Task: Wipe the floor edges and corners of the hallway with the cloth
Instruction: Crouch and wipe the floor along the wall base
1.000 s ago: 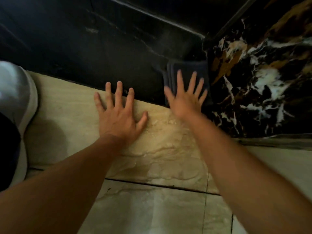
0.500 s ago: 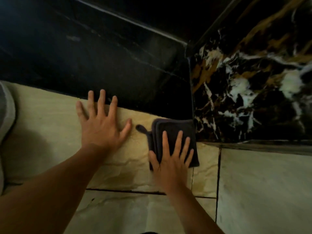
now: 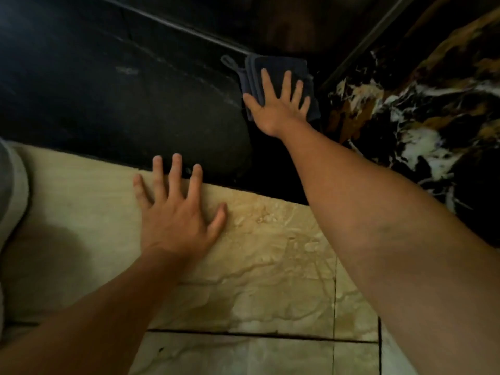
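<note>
A folded dark grey cloth (image 3: 273,67) with a small hanging loop lies on the black floor strip, far up in the corner next to the veined marble. My right hand (image 3: 276,106) presses flat on the cloth, fingers spread, arm stretched forward. My left hand (image 3: 176,212) rests flat on the beige floor tile (image 3: 270,253), fingers apart, fingertips at the edge of the black strip, holding nothing.
A black stone strip (image 3: 121,104) runs across the top left. Black marble with white and gold veins (image 3: 422,117) fills the right. A grey-white rounded object (image 3: 10,190) sits at the left edge. Dark grout lines cross the beige tiles below.
My right hand has pushed the cloth from the beige tile forward along the corner, far up onto the black strip. My left hand stays planted on the tile.
</note>
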Demonstrator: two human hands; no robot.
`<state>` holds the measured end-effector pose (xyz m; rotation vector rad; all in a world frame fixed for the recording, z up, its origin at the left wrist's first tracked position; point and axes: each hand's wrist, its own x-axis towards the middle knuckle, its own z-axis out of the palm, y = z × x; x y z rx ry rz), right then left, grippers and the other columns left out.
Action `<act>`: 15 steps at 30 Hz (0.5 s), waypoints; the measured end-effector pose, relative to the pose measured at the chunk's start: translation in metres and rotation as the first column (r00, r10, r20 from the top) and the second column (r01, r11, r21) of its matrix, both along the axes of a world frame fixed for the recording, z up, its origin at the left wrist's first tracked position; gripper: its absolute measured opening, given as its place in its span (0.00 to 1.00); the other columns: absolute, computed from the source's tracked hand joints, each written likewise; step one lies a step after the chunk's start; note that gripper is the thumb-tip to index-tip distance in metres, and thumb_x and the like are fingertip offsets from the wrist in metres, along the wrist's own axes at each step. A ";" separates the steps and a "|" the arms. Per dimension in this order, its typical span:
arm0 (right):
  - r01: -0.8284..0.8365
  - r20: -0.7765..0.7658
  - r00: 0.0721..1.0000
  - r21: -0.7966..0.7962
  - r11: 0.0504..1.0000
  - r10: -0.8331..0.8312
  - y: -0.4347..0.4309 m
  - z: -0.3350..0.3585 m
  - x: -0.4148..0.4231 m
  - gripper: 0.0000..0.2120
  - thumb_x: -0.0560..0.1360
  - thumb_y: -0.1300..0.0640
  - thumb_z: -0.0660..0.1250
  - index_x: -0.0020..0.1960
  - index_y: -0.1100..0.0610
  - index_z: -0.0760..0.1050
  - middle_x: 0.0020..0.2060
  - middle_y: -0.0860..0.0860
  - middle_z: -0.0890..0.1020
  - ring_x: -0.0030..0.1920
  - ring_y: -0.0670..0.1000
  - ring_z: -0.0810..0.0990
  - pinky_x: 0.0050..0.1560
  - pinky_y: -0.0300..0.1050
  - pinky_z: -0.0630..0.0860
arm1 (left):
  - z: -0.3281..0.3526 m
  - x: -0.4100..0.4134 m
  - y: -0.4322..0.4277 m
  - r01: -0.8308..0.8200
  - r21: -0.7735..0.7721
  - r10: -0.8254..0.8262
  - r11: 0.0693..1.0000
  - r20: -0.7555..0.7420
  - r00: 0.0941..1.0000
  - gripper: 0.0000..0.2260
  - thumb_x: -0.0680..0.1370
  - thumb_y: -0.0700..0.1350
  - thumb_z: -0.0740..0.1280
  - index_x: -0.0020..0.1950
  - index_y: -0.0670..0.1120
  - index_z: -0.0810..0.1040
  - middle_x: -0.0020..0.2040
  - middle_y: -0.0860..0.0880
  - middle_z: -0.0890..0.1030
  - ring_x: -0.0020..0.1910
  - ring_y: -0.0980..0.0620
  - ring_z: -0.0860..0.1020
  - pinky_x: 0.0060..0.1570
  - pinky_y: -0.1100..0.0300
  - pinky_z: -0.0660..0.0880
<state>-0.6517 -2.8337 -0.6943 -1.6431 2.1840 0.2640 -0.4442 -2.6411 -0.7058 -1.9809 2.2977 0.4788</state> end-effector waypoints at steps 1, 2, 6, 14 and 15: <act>-0.010 -0.005 1.000 -0.003 1.000 0.010 0.012 0.002 0.002 0.37 0.74 0.26 0.43 0.77 0.38 0.34 0.78 0.53 0.33 0.77 0.61 0.33 0.74 0.64 0.35 | 0.000 0.000 -0.001 0.001 0.002 -0.001 1.000 0.008 1.000 0.39 0.76 0.72 0.40 0.81 0.52 0.44 0.81 0.43 0.41 0.79 0.39 0.35 0.74 0.36 0.37; -0.023 -0.012 1.000 -0.006 1.000 0.023 0.029 0.001 0.004 0.37 0.74 0.26 0.42 0.77 0.38 0.34 0.78 0.53 0.33 0.77 0.60 0.33 0.74 0.64 0.35 | 0.000 0.000 -0.003 0.003 0.009 -0.004 1.000 0.015 1.000 0.39 0.76 0.72 0.40 0.81 0.52 0.44 0.81 0.43 0.41 0.79 0.39 0.35 0.74 0.36 0.37; -0.156 -0.047 0.988 -0.155 0.976 0.150 0.162 -0.006 0.019 0.35 0.76 0.29 0.44 0.78 0.38 0.39 0.80 0.52 0.39 0.78 0.59 0.37 0.76 0.62 0.40 | 0.005 -0.002 0.001 0.002 0.024 -0.003 1.000 0.072 0.997 0.40 0.75 0.73 0.40 0.81 0.51 0.45 0.81 0.42 0.42 0.79 0.38 0.36 0.74 0.34 0.38; -0.069 -0.022 0.998 -0.123 0.990 0.067 0.390 0.003 -0.042 0.27 0.82 0.39 0.47 0.79 0.40 0.45 0.80 0.52 0.46 0.79 0.57 0.41 0.78 0.58 0.49 | 0.045 0.022 -0.008 0.095 0.326 -0.133 0.941 0.098 0.986 0.41 0.75 0.71 0.56 0.80 0.50 0.48 0.81 0.42 0.48 0.78 0.34 0.49 0.74 0.34 0.53; -0.017 -0.007 1.000 -0.107 0.994 0.016 0.394 0.007 -0.055 0.26 0.83 0.40 0.47 0.79 0.40 0.46 0.80 0.52 0.46 0.79 0.57 0.42 0.78 0.57 0.49 | 0.059 0.023 0.008 0.116 0.335 -0.160 0.935 0.109 0.981 0.39 0.76 0.68 0.59 0.79 0.48 0.53 0.79 0.40 0.54 0.76 0.33 0.56 0.73 0.35 0.58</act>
